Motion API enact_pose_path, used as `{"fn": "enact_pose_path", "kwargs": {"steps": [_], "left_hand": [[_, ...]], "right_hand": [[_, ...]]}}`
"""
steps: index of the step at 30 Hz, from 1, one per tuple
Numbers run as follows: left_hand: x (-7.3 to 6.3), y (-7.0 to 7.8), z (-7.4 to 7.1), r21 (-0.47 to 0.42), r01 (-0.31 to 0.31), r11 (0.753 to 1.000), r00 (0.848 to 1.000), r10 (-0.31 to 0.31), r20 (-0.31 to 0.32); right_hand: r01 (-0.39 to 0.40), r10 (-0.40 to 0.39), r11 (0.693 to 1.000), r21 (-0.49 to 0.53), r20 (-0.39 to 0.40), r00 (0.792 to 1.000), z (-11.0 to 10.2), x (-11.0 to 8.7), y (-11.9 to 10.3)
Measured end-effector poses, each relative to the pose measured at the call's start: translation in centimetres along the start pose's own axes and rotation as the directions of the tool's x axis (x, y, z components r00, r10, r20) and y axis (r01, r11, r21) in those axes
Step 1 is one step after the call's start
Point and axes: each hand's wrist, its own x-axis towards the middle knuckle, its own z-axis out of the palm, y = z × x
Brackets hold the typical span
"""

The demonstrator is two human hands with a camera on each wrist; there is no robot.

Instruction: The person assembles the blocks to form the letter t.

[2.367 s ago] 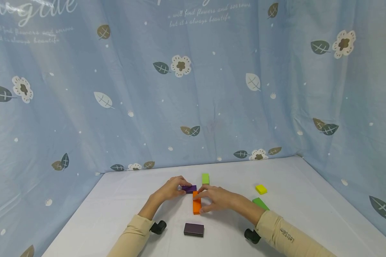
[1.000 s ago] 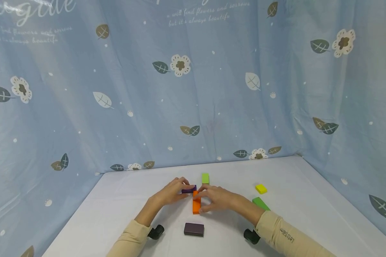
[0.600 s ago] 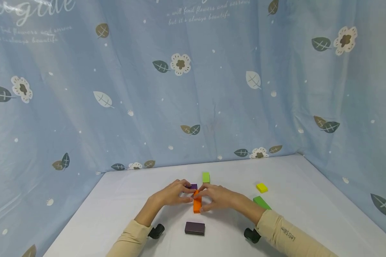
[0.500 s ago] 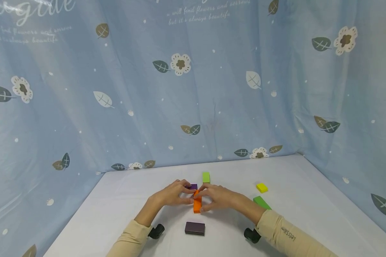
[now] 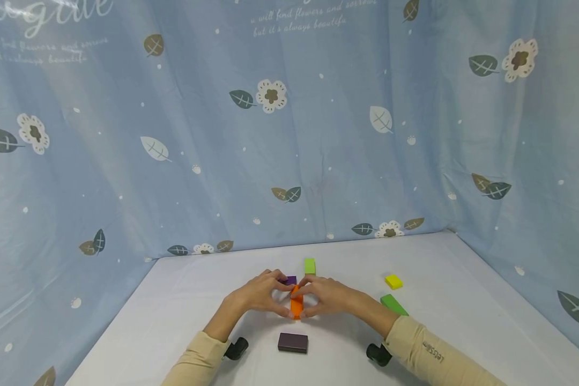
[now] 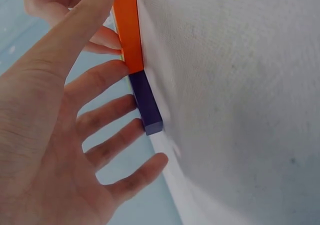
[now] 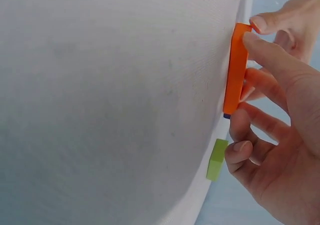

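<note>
An orange block [image 5: 296, 305] lies lengthwise on the white table, between both hands. My left hand [image 5: 261, 292] spans its left side, thumb at the near end and index finger towards the far end. From the other side my right hand [image 5: 329, 296] grips the same block, its thumb near the front and its fingers at the back. A purple block [image 6: 145, 102] meets the orange block's far end in the left wrist view. The left hand's other fingers lie along the purple block, which they partly hide in the head view.
Behind the hands stands a light green block [image 5: 310, 266]. A yellow block [image 5: 393, 281] and a green block [image 5: 393, 304] lie to the right, the latter close to the right forearm. Nearest me is a dark block [image 5: 292, 343]. A blue patterned curtain [image 5: 289, 134] encloses the table.
My left hand has shifted from the purple block to the orange one, and its thumb has slid nearer to me along the orange block. My right hand has stayed at the orange block.
</note>
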Motion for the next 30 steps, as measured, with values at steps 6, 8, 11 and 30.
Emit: {"fn": "enact_pose_path", "kwargs": {"steps": [6,8,11,30], "left_hand": [[-0.01,0.13,0.1,0.016,0.003,1.0,1.0,-0.002,-0.014],[-0.05,0.2,0.05,0.02,0.005,1.0,1.0,-0.005,-0.015],[-0.1,0.26,0.0,0.023,0.012,1.0,1.0,-0.012,-0.011],[-0.05,0.3,0.01,0.027,0.038,0.999,0.999,-0.038,0.014]], "right_hand": [[0.0,0.0,1.0,-0.009,-0.004,1.0,0.13,-0.05,0.09],[0.004,-0.004,1.0,-0.014,-0.004,1.0,0.22,-0.06,0.14],[0.006,-0.006,1.0,-0.018,-0.005,1.0,0.24,-0.13,0.11],[-0.028,0.029,0.999,-0.023,0.04,0.999,-0.57,-0.53,-0.62]]}}
